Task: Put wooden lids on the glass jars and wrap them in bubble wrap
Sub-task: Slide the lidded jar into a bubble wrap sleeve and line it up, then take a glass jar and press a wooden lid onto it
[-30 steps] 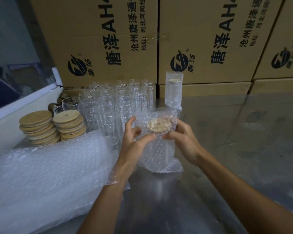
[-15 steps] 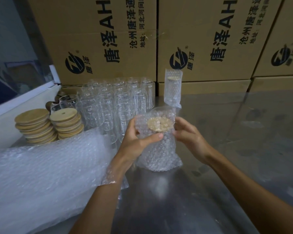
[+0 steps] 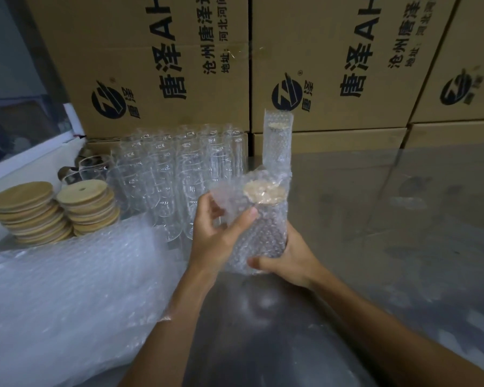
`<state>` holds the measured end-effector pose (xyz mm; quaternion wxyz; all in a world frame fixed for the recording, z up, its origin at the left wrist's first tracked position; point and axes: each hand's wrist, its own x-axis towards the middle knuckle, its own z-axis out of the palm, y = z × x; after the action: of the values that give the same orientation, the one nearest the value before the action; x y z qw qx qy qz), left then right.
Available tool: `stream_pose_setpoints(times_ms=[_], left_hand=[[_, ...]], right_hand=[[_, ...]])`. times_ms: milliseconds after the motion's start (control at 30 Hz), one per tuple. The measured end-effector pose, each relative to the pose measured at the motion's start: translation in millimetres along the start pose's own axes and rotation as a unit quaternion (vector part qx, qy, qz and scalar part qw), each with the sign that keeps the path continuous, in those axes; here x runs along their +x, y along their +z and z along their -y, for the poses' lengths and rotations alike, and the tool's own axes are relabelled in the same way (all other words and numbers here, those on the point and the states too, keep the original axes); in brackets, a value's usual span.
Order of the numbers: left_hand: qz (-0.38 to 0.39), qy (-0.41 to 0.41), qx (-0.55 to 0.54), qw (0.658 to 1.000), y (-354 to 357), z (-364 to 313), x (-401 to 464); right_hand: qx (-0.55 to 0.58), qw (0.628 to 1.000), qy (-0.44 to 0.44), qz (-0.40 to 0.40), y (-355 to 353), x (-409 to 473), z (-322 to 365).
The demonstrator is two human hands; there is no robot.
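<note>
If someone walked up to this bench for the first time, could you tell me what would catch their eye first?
Most likely the bubble-wrapped jar at centre, its wooden lid showing through the wrap, held by the left hand near the top and the right hand at the base. Behind it stand rows of bare glass jars, with two stacks of wooden lids at far left. Another wrapped jar stands by the cardboard boxes.
</note>
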<state>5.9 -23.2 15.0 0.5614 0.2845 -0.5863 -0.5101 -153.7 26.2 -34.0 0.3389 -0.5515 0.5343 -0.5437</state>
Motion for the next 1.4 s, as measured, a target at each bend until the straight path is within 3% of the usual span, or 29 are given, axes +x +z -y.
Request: stream_pose_setpoints(times_ms=[100, 200, 267, 333, 433, 733, 900, 1100, 1233, 1400], left_hand=[[-0.077, 0.002, 0.051, 0.996, 5.6, 16.0, 0.0], [-0.027, -0.038, 0.200, 0.979, 7.6, 46.5, -2.3], [0.034, -0.029, 0.367, 0.929, 3.9, 69.5, -5.6], [0.076, 0.021, 0.518, 0.852, 1.4, 83.8, -8.3], [0.095, 0.055, 0.592, 0.798, 3.7, 85.4, -9.9], [0.035, 0.176, 0.598, 0.781, 8.8, 99.9, -0.9], [0.020, 0.181, 0.586, 0.789, 9.1, 110.4, 7.2], [0.055, 0.205, 0.568, 0.795, 3.3, 114.8, 12.8], [0.098, 0.242, 0.595, 0.760, -5.8, 116.5, 12.3], [0.070, 0.215, 0.568, 0.792, 3.0, 115.1, 11.0]], right_hand=[[0.016, 0.998, 0.007, -0.065, -11.5, 14.1, -4.1], [0.004, 0.989, 0.027, -0.148, -32.6, 36.3, -13.8], [-0.011, 0.979, 0.041, -0.201, -49.7, 55.8, -22.2], [-0.034, 0.968, 0.052, -0.242, -68.4, 78.3, -29.8], [-0.069, 0.954, 0.063, -0.285, -97.4, 113.5, -39.9], [-0.146, 0.928, 0.112, -0.324, -162.5, 222.9, -60.6], [-0.160, 0.918, 0.138, -0.334, -176.6, 266.8, -69.9], [-0.174, 0.917, 0.152, -0.326, -175.6, 300.2, -78.2], [-0.185, 0.918, 0.171, -0.308, -171.3, 305.4, -85.5], [-0.198, 0.921, 0.172, -0.288, -169.4, 301.9, -87.1]])
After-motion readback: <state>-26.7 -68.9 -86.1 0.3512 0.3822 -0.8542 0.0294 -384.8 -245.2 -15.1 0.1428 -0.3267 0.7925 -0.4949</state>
